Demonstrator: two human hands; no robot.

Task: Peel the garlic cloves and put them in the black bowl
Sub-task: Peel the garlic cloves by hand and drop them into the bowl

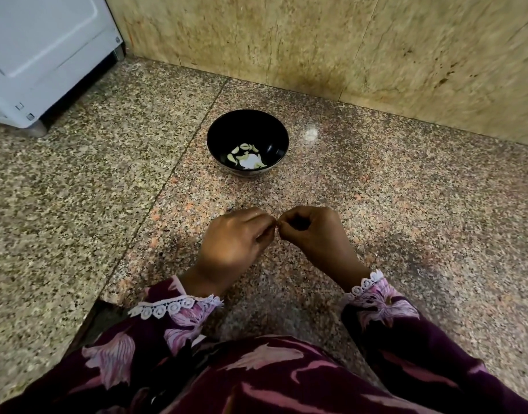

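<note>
— Near the bowl (pixel 247 143), on its side toward the person, both hands hover over the stone floor (pixel 406 204), fingertips meeting. What sits between them?

— Something tiny. The left hand (pixel 236 237) and the right hand (pixel 312 231) each have fingers curled in, thumb against forefinger, and the two pinches touch at one spot. Only a speck shows there; I judge it to be a clove (pixel 277 225), but it is too small to make out, skin or flesh.

— So both hands are closed on it?

— Closed into pinches around that one spot, yes. Neither is spread or relaxed.

— And the finished ones?

— Down in the bowl's bottom: a small heap of pale peeled cloves (pixel 247 156). The bowl stands upright, beyond the hands, between them and the wall (pixel 346 49). A white appliance (pixel 41 55) sits well off to the bowl's left.

— How would such a clove handle?

— Light, firm, likely a little slick once bare; the skin is papery and brittle, so it should tear rather than stretch. I would hold the body with one pinch and catch the loose skin at the tip or root end with a fingernail of the other, pulling away lengthwise. Squeezing too hard could shoot it out of the fingers.

— Then the drop?

— A short reach forward, released low over the bowl.
</note>
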